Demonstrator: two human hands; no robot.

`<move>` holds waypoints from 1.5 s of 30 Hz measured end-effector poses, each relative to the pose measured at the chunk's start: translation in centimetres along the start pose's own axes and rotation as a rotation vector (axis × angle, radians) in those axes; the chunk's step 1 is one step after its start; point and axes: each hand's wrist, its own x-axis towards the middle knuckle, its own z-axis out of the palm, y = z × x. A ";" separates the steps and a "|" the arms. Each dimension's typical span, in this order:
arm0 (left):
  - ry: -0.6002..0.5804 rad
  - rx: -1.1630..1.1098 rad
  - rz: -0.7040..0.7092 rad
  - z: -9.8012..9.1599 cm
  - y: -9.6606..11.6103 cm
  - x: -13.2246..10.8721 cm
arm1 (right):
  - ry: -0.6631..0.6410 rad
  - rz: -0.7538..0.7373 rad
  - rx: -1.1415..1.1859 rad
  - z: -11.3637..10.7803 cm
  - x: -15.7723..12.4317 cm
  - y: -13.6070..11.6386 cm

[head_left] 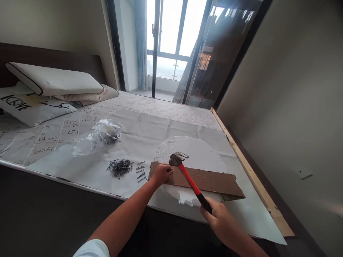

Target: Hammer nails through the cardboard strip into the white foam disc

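Observation:
My right hand is wrapped round the black grip of a claw hammer with a red shaft. The hammer's metal head is just above and beside the fingertips of my left hand. Those fingers are pinched together at the left part of a brown board; whatever is between them is too small to make out. A row of small marks runs along the board. Beneath it is a round white foam slab with crumbled edges. Left of my left hand are several separate nails and a dark heap of nails.
A clear plastic bag with dark contents lies behind the nail heap. A grey sheet covers part of the mattress. Pillows are at the far left. A wooden strip runs along the right edge, near the wall.

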 end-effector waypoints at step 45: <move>-0.386 0.650 -0.280 -5.6 -9.1 -5.3 | 0.140 0.108 0.192 -0.2 -3.6 4.0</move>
